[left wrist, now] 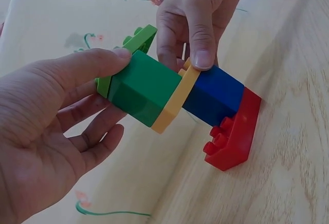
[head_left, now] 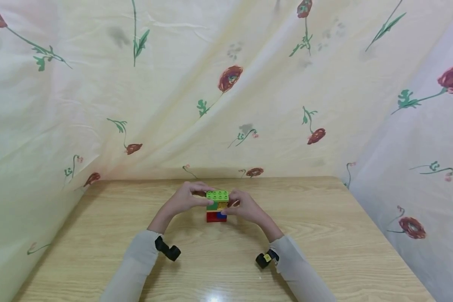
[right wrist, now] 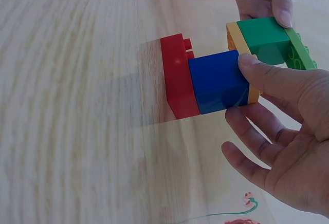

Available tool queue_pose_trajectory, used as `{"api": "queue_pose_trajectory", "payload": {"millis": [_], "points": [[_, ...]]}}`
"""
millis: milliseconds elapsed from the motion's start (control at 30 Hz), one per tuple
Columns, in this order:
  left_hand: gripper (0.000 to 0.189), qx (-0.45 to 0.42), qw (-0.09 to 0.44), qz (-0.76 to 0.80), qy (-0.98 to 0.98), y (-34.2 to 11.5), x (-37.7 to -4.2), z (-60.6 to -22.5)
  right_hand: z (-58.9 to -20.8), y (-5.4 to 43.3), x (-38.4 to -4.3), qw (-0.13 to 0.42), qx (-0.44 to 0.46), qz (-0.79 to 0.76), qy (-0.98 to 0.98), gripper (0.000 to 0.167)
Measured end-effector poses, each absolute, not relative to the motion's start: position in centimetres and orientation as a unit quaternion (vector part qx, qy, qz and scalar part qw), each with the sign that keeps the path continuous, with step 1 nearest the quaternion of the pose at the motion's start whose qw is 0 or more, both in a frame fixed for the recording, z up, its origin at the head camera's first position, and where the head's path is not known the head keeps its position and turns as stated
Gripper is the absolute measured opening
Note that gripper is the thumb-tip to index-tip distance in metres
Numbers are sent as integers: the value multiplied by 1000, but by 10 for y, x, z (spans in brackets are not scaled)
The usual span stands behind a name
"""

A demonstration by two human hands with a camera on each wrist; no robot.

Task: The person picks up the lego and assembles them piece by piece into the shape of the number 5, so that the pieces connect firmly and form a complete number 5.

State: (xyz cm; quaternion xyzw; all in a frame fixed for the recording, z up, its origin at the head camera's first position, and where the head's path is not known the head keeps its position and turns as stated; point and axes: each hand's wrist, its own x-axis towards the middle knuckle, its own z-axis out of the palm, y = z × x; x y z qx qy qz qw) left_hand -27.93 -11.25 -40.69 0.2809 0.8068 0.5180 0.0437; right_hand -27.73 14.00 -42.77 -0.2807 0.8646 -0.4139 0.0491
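Note:
A small tower of toy building bricks stands on the table. Its base is a red brick [left wrist: 236, 136], with a blue brick [right wrist: 218, 82] on the right part of it. Over the blue one lies a thin yellow-orange plate [left wrist: 175, 100], topped on the left by a green brick [left wrist: 144, 88]. A light green studded plate [head_left: 217, 195] caps the tower. My left hand [head_left: 184, 199] pinches the green brick, thumb near the light green plate. From the other side, my right hand [head_left: 247, 206] grips the yellow-orange plate, its thumb at the blue brick's upper edge.
The wooden table [head_left: 211, 268] runs back to a flower-printed cloth [head_left: 166, 105] that hangs behind and at both sides. A black strap device sits on each wrist, the left one [head_left: 167, 249] and the right one [head_left: 266, 259].

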Motion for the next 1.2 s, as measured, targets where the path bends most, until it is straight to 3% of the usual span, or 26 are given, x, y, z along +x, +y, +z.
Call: {"api": "queue_pose_trajectory", "payload": {"millis": [1200], "points": [[35,277,52,504,817,-111,-279,-403,-431,141,-279,54,-279,-421,861,18]]}}
